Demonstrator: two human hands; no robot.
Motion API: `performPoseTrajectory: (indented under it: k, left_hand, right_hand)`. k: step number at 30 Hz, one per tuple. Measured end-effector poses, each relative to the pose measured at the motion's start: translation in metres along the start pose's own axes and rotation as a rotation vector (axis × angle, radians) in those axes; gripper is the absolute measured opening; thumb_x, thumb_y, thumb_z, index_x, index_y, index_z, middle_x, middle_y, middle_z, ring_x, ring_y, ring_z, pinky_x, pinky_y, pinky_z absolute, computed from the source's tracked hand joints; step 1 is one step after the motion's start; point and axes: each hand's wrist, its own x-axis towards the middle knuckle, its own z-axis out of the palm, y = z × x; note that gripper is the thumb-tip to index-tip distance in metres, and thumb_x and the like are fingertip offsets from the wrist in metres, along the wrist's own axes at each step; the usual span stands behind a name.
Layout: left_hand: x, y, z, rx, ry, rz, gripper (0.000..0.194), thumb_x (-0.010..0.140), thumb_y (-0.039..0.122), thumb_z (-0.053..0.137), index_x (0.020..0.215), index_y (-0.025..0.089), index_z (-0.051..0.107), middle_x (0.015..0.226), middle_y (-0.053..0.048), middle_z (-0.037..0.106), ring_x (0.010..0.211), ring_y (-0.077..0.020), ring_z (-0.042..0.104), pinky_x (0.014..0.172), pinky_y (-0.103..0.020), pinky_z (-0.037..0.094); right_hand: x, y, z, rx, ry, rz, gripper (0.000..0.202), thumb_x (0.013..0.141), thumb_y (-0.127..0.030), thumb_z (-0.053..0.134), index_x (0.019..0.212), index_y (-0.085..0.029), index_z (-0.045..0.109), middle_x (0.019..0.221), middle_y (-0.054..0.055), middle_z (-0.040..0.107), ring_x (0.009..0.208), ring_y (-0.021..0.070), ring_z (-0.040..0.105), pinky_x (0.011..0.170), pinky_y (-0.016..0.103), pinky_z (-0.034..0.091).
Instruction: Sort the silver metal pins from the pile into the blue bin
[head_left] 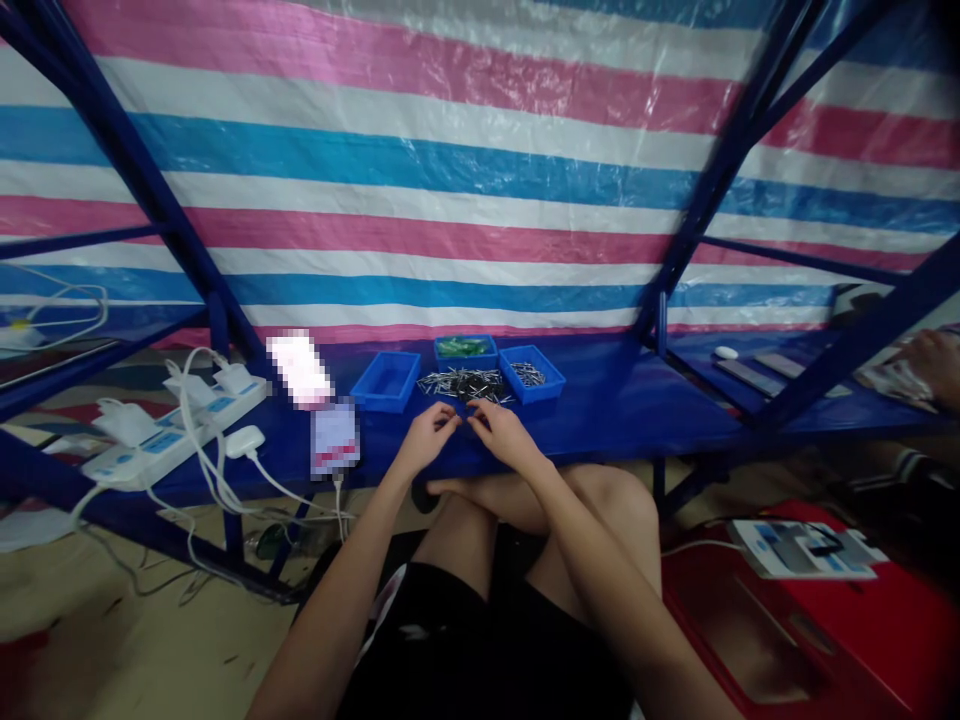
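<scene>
My left hand (430, 434) and my right hand (501, 430) face each other at the near edge of the blue bench, fingertips pinched. Whatever they hold is too small to make out. Just beyond them lies a loose pile (461, 384) of slim silver metal pieces, like screws or rivets, mixed with small black parts. More silver pieces lie in the right blue tray (551, 390). The rear blue tray (439, 366) contains something green, perhaps in clear plastic. Left of the pile stands another blue tray (384, 405), with nothing visible inside.
A white power strip (180, 432) with plugs and tangled cables takes up the bench's left end, beside two blurred-out, phone-like devices (335, 440). Blue metal posts (705, 210) frame the bench. At far right, another person's hand (930, 365) shows near a red box (892, 620).
</scene>
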Motion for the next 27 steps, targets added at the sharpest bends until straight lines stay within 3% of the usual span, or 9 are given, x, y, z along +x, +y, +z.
performPoseTrajectory:
  k: [9, 15, 21, 27]
  left_hand:
    - [-0.0010, 0.0048, -0.0010, 0.123, -0.063, 0.012, 0.027, 0.081, 0.039, 0.051, 0.091, 0.017, 0.065, 0.084, -0.005, 0.068, 0.078, -0.0187, 0.063, 0.073, -0.028, 0.047]
    - [-0.0011, 0.0035, -0.0023, 0.192, 0.027, 0.012, 0.030, 0.083, 0.042, 0.047, 0.083, 0.018, 0.064, 0.076, -0.003, 0.066, 0.072, -0.0177, 0.060, 0.067, -0.026, 0.045]
    - [-0.0020, 0.0064, -0.0035, 0.257, 0.063, 0.040, 0.032, 0.087, 0.040, 0.038, 0.073, 0.017, 0.056, 0.068, 0.000, 0.059, 0.067, -0.0143, 0.055, 0.065, -0.024, 0.040]
    - [-0.0011, 0.0066, -0.0027, 0.267, 0.031, 0.043, 0.034, 0.088, 0.041, 0.036, 0.071, 0.018, 0.053, 0.064, 0.001, 0.054, 0.063, -0.0135, 0.052, 0.064, -0.024, 0.039]
  right_hand:
    - [0.0016, 0.0076, 0.0005, -0.074, 0.010, 0.008, 0.017, 0.090, -0.022, 0.044, 0.101, -0.019, 0.055, 0.097, 0.006, 0.062, 0.092, 0.0147, 0.057, 0.082, 0.025, 0.041]
    - [0.0016, 0.0070, -0.0029, -0.107, 0.019, 0.027, 0.016, 0.091, -0.024, 0.040, 0.095, -0.019, 0.056, 0.090, 0.005, 0.062, 0.085, 0.0146, 0.057, 0.076, 0.024, 0.040]
    - [0.0007, 0.0047, -0.0036, 0.055, 0.013, -0.031, 0.018, 0.087, -0.026, 0.048, 0.102, -0.018, 0.053, 0.094, 0.005, 0.060, 0.083, 0.0135, 0.056, 0.076, 0.025, 0.041]
    - [0.0006, 0.0003, -0.0079, 0.181, -0.005, -0.107, 0.014, 0.083, -0.031, 0.053, 0.083, -0.018, 0.059, 0.078, 0.001, 0.059, 0.073, 0.0120, 0.054, 0.070, 0.024, 0.041]
